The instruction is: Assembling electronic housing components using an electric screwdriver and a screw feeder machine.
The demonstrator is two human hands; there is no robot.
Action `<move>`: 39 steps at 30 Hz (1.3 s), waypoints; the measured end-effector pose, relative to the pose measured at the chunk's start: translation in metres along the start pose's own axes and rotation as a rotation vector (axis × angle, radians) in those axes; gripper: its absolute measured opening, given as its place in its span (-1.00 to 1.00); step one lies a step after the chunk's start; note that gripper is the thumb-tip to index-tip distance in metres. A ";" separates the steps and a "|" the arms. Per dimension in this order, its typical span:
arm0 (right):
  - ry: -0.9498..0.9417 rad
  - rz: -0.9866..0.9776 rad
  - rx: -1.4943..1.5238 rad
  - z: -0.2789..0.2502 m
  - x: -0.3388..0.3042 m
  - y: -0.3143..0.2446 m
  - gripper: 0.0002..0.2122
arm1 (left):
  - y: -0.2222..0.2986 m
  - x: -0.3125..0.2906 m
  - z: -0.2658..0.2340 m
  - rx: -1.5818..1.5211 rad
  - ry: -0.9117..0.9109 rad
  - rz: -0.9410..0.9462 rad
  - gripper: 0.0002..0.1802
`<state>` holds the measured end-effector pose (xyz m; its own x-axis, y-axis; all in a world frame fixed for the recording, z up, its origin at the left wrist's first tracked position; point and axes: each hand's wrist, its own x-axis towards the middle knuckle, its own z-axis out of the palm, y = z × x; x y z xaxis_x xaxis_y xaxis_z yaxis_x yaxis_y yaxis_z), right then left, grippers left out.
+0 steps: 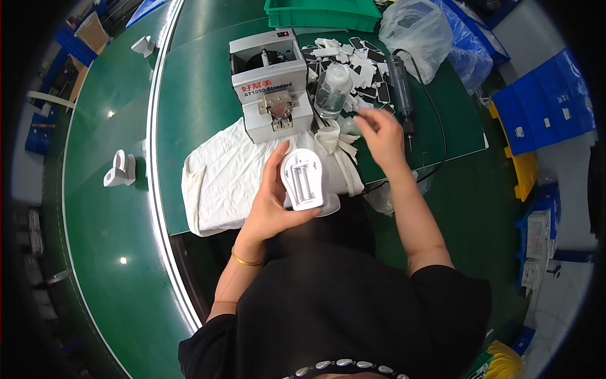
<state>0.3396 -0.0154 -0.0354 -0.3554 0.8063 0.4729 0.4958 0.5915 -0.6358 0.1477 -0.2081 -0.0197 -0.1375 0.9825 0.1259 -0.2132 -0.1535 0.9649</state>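
My left hand (267,205) is wrapped round a white plastic device (304,197) with a rounded top and an open battery compartment facing up. The compartment looks to have no batteries in it, and metal contacts show at its ends. My right hand (384,138) is over the table beside a clear plastic bottle (332,95), its fingers curled together in a pinch. Whatever is between those fingertips is too small to make out. Just behind them lies a pile of small white and black flat pieces (363,72). A white cloth (221,177) lies under the device.
A grey tabletop machine (273,82) stands ahead of my left hand. To the right are a corded electric screwdriver (400,88) and a clear plastic bag (416,31). A green tray (322,14) sits at the back. White devices (120,169) stand on the green conveyor belt (101,227) at left.
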 end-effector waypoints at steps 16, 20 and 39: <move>0.034 0.474 0.645 -0.009 0.026 0.022 -0.81 | -0.004 -0.021 -0.005 0.218 0.021 -0.016 0.26; -0.148 0.447 0.913 -0.027 0.010 -0.031 -0.84 | -0.002 -0.023 -0.005 0.391 0.039 0.042 0.22; -0.723 0.247 0.647 -0.016 -0.048 -0.122 -0.76 | 0.006 -0.028 -0.009 0.314 -0.022 0.083 0.20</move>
<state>0.3090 -0.1265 0.0289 -0.8037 0.5915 -0.0651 0.1709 0.1246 -0.9774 0.1413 -0.2374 -0.0196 -0.1205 0.9705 0.2087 0.1073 -0.1962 0.9747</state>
